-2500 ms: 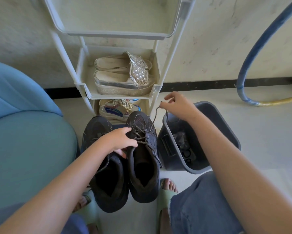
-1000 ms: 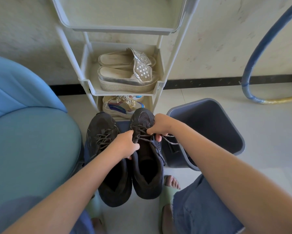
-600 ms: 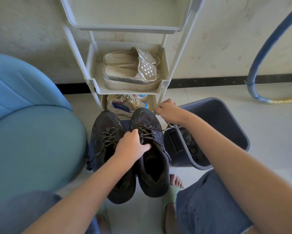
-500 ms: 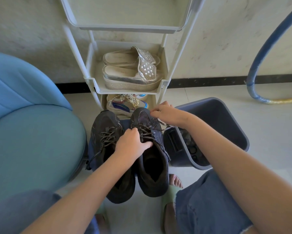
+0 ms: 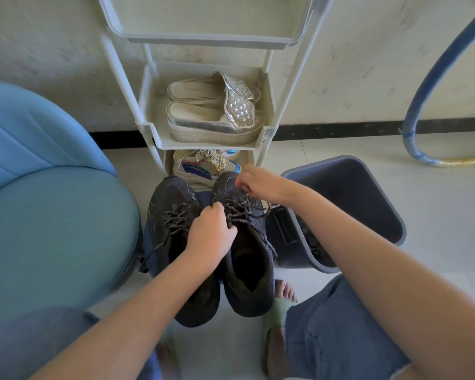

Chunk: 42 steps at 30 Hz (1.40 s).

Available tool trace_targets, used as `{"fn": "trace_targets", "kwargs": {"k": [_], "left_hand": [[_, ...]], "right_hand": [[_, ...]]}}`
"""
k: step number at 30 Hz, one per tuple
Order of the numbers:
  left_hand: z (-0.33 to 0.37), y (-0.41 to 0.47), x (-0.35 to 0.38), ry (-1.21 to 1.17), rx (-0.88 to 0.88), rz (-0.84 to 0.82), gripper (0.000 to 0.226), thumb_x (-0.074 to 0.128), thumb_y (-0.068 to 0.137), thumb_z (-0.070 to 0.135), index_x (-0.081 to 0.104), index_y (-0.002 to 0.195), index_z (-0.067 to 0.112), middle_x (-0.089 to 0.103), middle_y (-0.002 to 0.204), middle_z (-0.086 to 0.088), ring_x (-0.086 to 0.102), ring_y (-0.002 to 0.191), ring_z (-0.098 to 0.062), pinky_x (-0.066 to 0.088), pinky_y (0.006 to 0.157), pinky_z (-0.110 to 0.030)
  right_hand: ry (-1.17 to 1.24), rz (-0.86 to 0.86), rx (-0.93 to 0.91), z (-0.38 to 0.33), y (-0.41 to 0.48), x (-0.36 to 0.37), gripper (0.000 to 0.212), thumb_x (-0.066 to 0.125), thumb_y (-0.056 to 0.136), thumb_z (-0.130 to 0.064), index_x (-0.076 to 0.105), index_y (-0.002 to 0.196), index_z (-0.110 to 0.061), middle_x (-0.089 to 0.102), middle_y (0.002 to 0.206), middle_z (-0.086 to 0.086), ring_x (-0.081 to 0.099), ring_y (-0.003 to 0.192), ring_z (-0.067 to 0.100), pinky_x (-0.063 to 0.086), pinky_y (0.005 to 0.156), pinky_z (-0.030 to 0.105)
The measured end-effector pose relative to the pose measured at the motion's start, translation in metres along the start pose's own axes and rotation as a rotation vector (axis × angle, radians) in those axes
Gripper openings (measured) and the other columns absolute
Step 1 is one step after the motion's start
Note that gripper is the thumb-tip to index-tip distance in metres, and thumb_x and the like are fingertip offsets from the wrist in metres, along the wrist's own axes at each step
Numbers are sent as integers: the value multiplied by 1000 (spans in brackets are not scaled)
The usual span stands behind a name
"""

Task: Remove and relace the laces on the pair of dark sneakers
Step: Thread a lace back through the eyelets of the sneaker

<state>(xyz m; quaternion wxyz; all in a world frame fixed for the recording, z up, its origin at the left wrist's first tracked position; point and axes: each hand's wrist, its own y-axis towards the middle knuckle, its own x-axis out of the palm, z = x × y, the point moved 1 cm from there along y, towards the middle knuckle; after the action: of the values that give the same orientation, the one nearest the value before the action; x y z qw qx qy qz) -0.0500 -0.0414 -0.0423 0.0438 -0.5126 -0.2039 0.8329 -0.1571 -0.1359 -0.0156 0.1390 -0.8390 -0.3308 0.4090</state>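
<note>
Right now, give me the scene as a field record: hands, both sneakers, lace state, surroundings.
view: head camera, looking down at the floor
support: left hand grips the bin-side sneaker over its eyelets
lacing: right hand pinches the lace near that sneaker's toe
other shoe: seat-side sneaker, laced, ends loose, no hand on it
beside shoes: grey bin
behind: white rack holding silver sandals
other side: blue seat

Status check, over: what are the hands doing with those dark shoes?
Left hand grips the sneaker beside the bin. Right hand pinches its lace near the toe. Lace partly threaded. Nothing blocking.
</note>
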Motion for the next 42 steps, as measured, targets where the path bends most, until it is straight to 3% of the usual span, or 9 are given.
{"fn": "trace_targets", "kwargs": {"k": [2, 7, 11, 15, 21, 24, 31, 38, 42], "left_hand": [[0, -4, 1, -13, 9, 46, 37, 52, 94, 22, 46, 126, 6, 55, 124, -9, 56, 112, -25, 43, 88, -29], [1, -6, 6, 25, 17, 99, 33, 43, 99, 23, 45, 128, 8, 60, 119, -9, 60, 108, -25, 46, 84, -31], [2, -9, 10, 111, 25, 117, 30, 34, 102, 22, 43, 127, 7, 64, 111, -10, 63, 102, -26, 46, 80, -31], [2, -9, 11, 76, 18, 138, 30, 34, 102, 21, 40, 129, 8, 64, 111, -10, 63, 102, -26, 46, 80, -30], [1, -14, 8, -119, -15, 158, 26, 41, 99, 17, 42, 125, 12, 65, 106, -12, 61, 98, -33, 44, 75, -35], [1, -15, 7, -164, -24, 165, 27, 44, 99, 18, 43, 125, 11, 64, 110, -12, 62, 100, -30, 44, 75, -32], [2, -13, 8, -172, -62, 153, 26, 43, 100, 20, 43, 123, 8, 63, 112, -12, 62, 102, -29, 46, 79, -32], [2, -13, 10, -148, -74, 152, 27, 40, 101, 19, 41, 125, 7, 64, 109, -12, 63, 100, -29, 44, 74, -30], [4, -13, 10, -143, -59, 157, 25, 40, 100, 18, 40, 123, 8, 64, 108, -13, 62, 98, -30, 42, 72, -30]], "right_hand": [[22, -42, 1, 6, -3, -1, 26, 36, 100, -2, 61, 105, 1, 55, 83, -3, 49, 69, 4, 43, 64, 10], [216, -64, -35, 17, -6, 3, 16, 55, 96, -10, 64, 107, -4, 67, 68, 10, 62, 47, 11, 50, 48, 19], [41, -86, -10, 8, -1, 14, 11, 47, 99, -10, 56, 94, -4, 63, 65, 1, 56, 49, 6, 48, 57, 20], [80, -86, -2, 6, 0, 18, 10, 39, 99, 1, 48, 100, -4, 66, 75, 5, 58, 45, -1, 45, 48, 11], [-4, 152, 3, 14, 5, 13, 5, 72, 84, -16, 72, 87, -13, 70, 84, -2, 64, 79, 12, 50, 79, 28], [21, 109, 92, 15, 1, 20, 10, 75, 80, -16, 75, 89, -12, 68, 83, -3, 60, 74, 7, 48, 74, 24], [-83, 68, 187, 16, 0, 30, 16, 74, 79, -11, 76, 94, -8, 74, 95, 7, 69, 89, 21, 57, 83, 34], [29, 76, 124, 18, -4, 25, 10, 73, 82, -11, 77, 91, -12, 67, 80, -2, 61, 81, 10, 49, 79, 26], [-93, 37, 72, 13, 1, 26, 13, 69, 84, -9, 76, 95, -10, 71, 94, 5, 60, 84, 13, 47, 81, 26]]}}
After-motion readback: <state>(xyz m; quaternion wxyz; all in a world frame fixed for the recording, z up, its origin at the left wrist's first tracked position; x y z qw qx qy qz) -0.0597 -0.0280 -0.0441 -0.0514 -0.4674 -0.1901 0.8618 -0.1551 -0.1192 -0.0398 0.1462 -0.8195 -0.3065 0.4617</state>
